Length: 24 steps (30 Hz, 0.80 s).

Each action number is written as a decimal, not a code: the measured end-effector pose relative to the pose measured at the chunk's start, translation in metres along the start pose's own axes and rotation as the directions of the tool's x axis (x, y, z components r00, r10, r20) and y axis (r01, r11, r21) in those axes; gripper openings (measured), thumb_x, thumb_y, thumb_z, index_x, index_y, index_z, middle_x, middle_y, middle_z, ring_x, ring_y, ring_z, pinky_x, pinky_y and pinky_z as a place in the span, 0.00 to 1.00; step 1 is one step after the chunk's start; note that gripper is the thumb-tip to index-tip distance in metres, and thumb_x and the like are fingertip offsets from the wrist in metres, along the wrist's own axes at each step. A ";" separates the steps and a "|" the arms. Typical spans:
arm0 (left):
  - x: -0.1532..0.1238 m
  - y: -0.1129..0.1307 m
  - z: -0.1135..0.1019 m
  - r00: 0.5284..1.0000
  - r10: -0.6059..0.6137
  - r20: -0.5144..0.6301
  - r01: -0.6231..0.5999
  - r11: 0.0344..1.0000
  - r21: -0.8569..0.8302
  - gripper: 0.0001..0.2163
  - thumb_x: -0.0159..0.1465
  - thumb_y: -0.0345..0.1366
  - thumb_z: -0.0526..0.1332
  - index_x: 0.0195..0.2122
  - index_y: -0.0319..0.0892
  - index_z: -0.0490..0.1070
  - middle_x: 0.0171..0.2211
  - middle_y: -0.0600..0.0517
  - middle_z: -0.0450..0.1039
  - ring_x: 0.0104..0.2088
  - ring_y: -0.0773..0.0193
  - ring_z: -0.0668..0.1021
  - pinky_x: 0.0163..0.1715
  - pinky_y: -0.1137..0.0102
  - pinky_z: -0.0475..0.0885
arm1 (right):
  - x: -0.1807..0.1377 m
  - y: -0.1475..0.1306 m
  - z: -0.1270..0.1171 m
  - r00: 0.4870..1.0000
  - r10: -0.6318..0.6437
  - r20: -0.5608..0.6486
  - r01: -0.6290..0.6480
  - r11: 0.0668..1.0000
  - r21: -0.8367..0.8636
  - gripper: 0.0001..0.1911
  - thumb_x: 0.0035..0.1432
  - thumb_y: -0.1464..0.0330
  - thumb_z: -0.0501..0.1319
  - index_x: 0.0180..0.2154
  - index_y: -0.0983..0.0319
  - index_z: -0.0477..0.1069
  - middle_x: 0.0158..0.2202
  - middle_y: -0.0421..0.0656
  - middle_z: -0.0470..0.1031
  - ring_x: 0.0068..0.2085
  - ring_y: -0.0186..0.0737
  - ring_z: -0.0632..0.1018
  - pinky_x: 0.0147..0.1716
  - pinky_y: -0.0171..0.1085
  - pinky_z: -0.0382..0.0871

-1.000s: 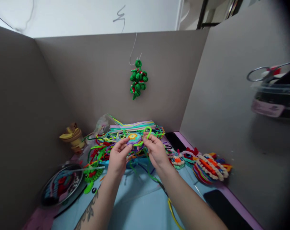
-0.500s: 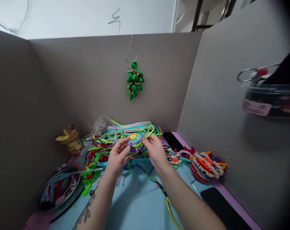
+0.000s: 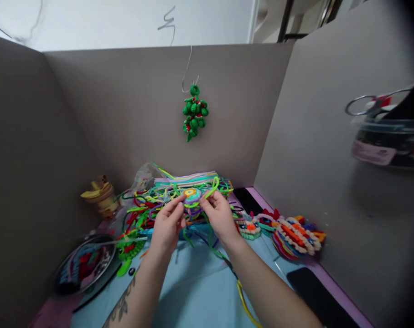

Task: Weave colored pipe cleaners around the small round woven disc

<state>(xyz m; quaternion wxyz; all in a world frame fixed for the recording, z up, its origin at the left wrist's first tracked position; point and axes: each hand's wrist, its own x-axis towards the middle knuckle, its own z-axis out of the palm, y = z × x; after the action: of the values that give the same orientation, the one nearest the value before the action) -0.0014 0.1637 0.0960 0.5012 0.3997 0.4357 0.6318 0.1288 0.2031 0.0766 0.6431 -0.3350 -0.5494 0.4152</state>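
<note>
Both hands hold up a small round coil of pipe cleaners (image 3: 192, 195), with an orange and yellow middle, then teal and purple rings. My left hand (image 3: 168, 222) pinches its left edge between thumb and fingertips. At its right edge my right hand (image 3: 219, 217) is closed on a lime green pipe cleaner (image 3: 215, 184), which runs along the coil's lower rim and loops up above the fingers. Behind the coil lies a tangled heap of coloured pipe cleaners (image 3: 142, 216). Yellow-handled scissors (image 3: 240, 291) lie partly hidden under my right forearm.
Straight pipe cleaners (image 3: 186, 180) lie at the back. Left are a round tray (image 3: 113, 255), a yellow-brown pot (image 3: 106, 200) and a green fuzzy figure (image 3: 130, 248). Right are colourful fuzzy pieces (image 3: 296, 237) and a dark phone-like slab (image 3: 316, 296). A green ornament (image 3: 195, 114) hangs on the grey partition (image 3: 135, 114).
The coil stays between both hands, tilted slightly differently. My right fingers have shifted a little left along its edge. The whole view has moved slightly.
</note>
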 end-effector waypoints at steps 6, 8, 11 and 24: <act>0.005 0.000 -0.002 0.985 0.054 -0.165 -0.060 0.998 -0.029 0.21 0.44 0.41 0.73 0.39 0.37 0.78 0.16 0.58 0.69 0.13 0.75 0.65 0.12 0.79 0.57 | -0.012 -0.011 0.001 0.928 -0.368 -0.062 0.266 0.769 -0.581 0.06 0.57 0.65 0.62 0.31 0.60 0.67 0.30 0.41 0.67 0.34 0.40 0.69 0.38 0.41 0.65; 0.004 -0.001 -0.002 0.985 0.081 -0.153 -0.082 0.997 0.005 0.20 0.44 0.41 0.72 0.37 0.38 0.78 0.17 0.57 0.70 0.14 0.74 0.67 0.13 0.78 0.60 | -0.015 -0.014 0.001 0.858 -0.504 0.097 0.427 0.598 -0.678 0.02 0.59 0.68 0.60 0.35 0.58 0.71 0.39 0.46 0.70 0.44 0.46 0.69 0.47 0.47 0.63; 0.002 -0.003 -0.001 0.986 0.102 -0.135 -0.101 0.995 0.009 0.19 0.44 0.41 0.72 0.36 0.38 0.79 0.16 0.56 0.70 0.14 0.73 0.67 0.13 0.78 0.61 | -0.017 -0.014 0.001 0.812 -0.539 0.225 0.507 0.458 -0.730 0.06 0.59 0.70 0.60 0.38 0.55 0.74 0.47 0.47 0.68 0.52 0.49 0.65 0.52 0.49 0.62; 0.000 -0.017 0.002 0.968 0.133 -0.212 -0.127 0.991 0.040 0.12 0.47 0.39 0.71 0.31 0.39 0.79 0.22 0.53 0.76 0.18 0.71 0.71 0.16 0.78 0.62 | -0.023 -0.010 0.010 0.854 -0.511 0.098 0.423 0.571 -0.704 0.05 0.57 0.72 0.60 0.30 0.59 0.72 0.37 0.45 0.68 0.44 0.45 0.68 0.47 0.46 0.63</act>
<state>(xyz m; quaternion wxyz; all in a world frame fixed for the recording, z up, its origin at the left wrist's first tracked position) 0.0050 0.1661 0.0801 0.4036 0.3638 0.4683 0.6968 0.1196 0.1778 0.0769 0.5828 -0.4201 -0.6948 -0.0314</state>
